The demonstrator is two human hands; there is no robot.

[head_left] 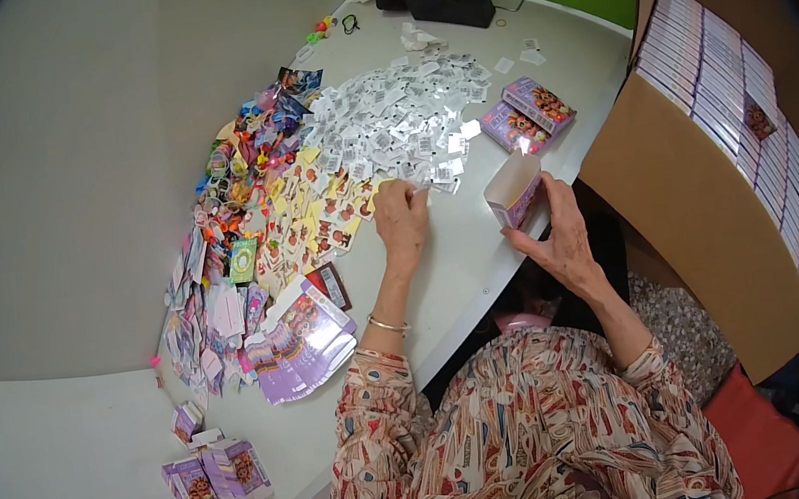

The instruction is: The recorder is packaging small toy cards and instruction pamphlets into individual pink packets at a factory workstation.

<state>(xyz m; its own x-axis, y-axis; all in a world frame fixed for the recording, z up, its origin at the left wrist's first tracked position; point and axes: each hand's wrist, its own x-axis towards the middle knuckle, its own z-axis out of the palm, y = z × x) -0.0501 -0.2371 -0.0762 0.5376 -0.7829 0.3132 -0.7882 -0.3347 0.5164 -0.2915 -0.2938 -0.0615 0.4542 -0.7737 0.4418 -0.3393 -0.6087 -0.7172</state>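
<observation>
White tabletop fills the view, curving away under the fisheye toward a green wall, and everything here arranges itself around the small open purple carton standing near the table's right edge. Right hand is wrapped around that carton from below and behind, fingers closed on its side, holding it upright with its top flaps open. Over to the carton's left, the left hand lies palm down with fingertips pressing into the near edge of the heap of small white packets — whether a packet is actually pinched I cannot tell, the fingers cover it. Further left of the carton runs a bright spill of little colourful toys and cards, and below that a stack of flat purple carton blanks. Just beyond the carton lie two filled purple boxes; to its right stands a big cardboard case lined with rows of the same boxes. This reads as the filling stage: carton formed and held open, contents being gathered. Next move would seem to call for a clean pick of one packet and a short carry rightward into the open mouth.
</observation>
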